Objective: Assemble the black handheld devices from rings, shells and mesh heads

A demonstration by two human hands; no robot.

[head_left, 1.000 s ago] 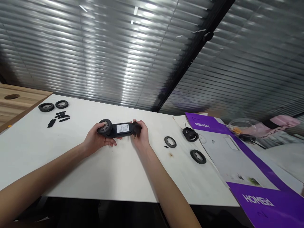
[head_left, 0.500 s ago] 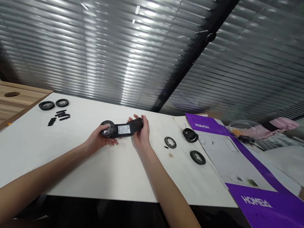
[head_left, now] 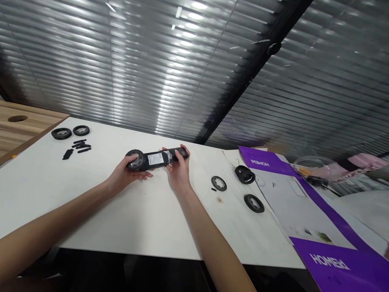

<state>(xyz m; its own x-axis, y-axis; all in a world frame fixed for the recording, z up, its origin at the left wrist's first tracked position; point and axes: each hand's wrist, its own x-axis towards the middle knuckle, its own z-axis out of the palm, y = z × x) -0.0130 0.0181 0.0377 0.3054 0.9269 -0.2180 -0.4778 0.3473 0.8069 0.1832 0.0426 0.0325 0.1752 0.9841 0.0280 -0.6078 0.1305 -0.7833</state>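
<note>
A black fabric shaver point(head_left: 155, 158) with a round perforated head and a white label is held just above the white table. My left hand point(head_left: 123, 170) grips the head end, thumb on the perforated face. My right hand point(head_left: 180, 170) is closed around the opposite end, its thumb pressed on top of the black piece there. Between the label and that thumb a lighter, shiny patch shows; I cannot make out what it is. To the right lie a thin black ring point(head_left: 219, 183) with a notched opening and a small black strip point(head_left: 214, 189).
A black cap-like part point(head_left: 244, 174) and a thicker ring point(head_left: 254, 203) lie by the purple and white packaging point(head_left: 285, 202). Two rings point(head_left: 61, 133) and several black strips point(head_left: 81, 146) sit at the far left. Behind the table point(head_left: 146, 227) hang metal blinds point(head_left: 133, 73).
My right thumb has moved onto the top of the shaver's end, and a lighter patch now shows beside it. That end looks straighter in line with the labelled part.
</note>
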